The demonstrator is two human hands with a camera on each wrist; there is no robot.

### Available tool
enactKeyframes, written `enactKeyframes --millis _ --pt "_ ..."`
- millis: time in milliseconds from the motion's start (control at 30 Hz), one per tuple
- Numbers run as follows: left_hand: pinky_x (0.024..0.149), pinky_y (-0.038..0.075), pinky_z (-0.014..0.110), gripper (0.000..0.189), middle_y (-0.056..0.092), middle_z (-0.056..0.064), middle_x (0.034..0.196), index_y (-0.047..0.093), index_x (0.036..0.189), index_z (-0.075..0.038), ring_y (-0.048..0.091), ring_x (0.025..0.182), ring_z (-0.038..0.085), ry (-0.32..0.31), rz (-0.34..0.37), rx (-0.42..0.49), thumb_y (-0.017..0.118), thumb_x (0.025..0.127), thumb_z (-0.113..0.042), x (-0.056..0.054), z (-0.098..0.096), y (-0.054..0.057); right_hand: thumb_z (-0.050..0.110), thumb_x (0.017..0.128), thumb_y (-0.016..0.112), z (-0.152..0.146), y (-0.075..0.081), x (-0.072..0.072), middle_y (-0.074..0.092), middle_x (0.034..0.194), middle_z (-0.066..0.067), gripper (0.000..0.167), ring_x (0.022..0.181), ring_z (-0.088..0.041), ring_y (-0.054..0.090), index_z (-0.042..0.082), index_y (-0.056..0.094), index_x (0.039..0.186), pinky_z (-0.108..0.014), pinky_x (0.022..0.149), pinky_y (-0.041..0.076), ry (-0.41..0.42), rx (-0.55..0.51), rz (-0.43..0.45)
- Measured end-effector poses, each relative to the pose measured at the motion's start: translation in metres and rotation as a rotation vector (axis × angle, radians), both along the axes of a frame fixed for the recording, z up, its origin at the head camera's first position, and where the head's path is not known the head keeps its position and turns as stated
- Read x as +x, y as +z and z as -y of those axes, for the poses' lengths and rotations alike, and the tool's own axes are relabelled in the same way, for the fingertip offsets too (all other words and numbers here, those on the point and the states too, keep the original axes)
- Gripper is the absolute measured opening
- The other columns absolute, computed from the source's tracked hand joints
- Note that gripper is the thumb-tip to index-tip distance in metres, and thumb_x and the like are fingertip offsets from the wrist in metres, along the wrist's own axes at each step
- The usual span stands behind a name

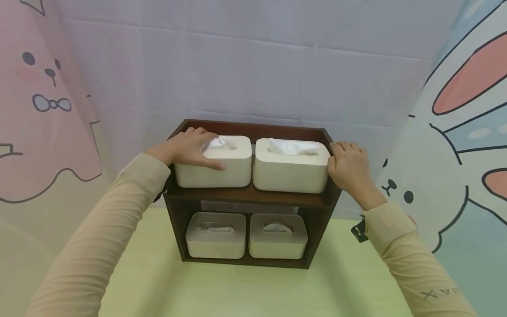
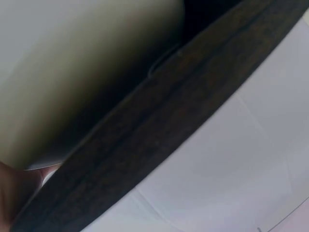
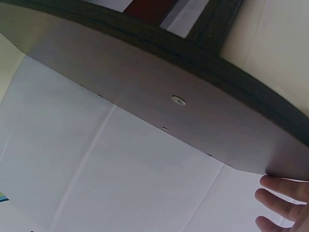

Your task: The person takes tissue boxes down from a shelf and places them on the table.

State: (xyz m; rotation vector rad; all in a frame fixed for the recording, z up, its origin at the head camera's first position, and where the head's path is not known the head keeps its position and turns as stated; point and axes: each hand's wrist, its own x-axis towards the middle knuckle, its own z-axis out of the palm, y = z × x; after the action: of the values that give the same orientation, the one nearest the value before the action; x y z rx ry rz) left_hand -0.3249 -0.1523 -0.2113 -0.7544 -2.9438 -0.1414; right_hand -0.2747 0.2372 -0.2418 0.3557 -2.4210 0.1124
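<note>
Two white tissue boxes stand on the upper tier of a dark brown two-tier shelf [image 1: 245,201]. My left hand [image 1: 190,147] holds the left upper tissue box [image 1: 233,171] at its left end, thumb along the front and fingers over the top. In the left wrist view, only a bit of that hand shows, beside the box [image 2: 72,72] and the shelf's side panel [image 2: 145,125]. My right hand [image 1: 350,171] grips the shelf's upper right edge, close to the right upper tissue box [image 1: 291,171]. The right wrist view shows some of its fingers [image 3: 280,183] by the outer side panel [image 3: 222,121].
Two more tissue boxes, a left one [image 1: 215,244] and a right one [image 1: 278,244], sit on the lower tier. The shelf stands on a pale yellow-green table [image 1: 245,290]. Behind hangs a plain light cloth [image 1: 253,66], with cartoon-printed cloths at both sides.
</note>
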Motion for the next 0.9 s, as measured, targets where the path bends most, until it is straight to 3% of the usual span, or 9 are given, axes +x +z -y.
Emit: enactKeyframes --millis 433,667,900 --pt "0.098 0.032 0.054 0.103 0.039 0.012 0.137 0.035 0.14 -0.018 0.034 0.122 0.034 0.024 -0.025 -0.029 0.054 0.061 -0.081 0.008 0.003 0.005 0.011 0.086 0.038 0.006 -0.001 -0.001 0.057 0.115 -0.025 0.039 0.104 -0.044 0.05 -0.006 0.056 0.116 -0.059 0.081 0.038 0.008 -0.006 0.008" --pt "0.098 0.031 0.058 0.103 0.037 0.014 0.139 0.032 0.142 -0.018 0.031 0.127 0.038 0.018 -0.055 -0.05 0.054 0.062 -0.08 0.011 0.002 0.021 0.01 0.086 0.038 0.006 -0.002 -0.003 0.057 0.115 -0.025 0.039 0.105 -0.044 0.049 -0.006 0.057 0.115 -0.059 0.082 0.038 0.01 -0.018 0.011" --pt "0.097 0.033 0.056 0.103 0.037 0.016 0.139 0.03 0.143 -0.016 0.034 0.123 0.038 0.001 -0.079 -0.052 0.057 0.064 -0.076 0.016 -0.002 0.045 0.01 0.084 0.039 0.003 -0.003 -0.007 0.058 0.112 -0.025 0.037 0.102 -0.044 0.051 -0.006 0.059 0.112 -0.059 0.08 0.039 0.02 -0.038 -0.029"
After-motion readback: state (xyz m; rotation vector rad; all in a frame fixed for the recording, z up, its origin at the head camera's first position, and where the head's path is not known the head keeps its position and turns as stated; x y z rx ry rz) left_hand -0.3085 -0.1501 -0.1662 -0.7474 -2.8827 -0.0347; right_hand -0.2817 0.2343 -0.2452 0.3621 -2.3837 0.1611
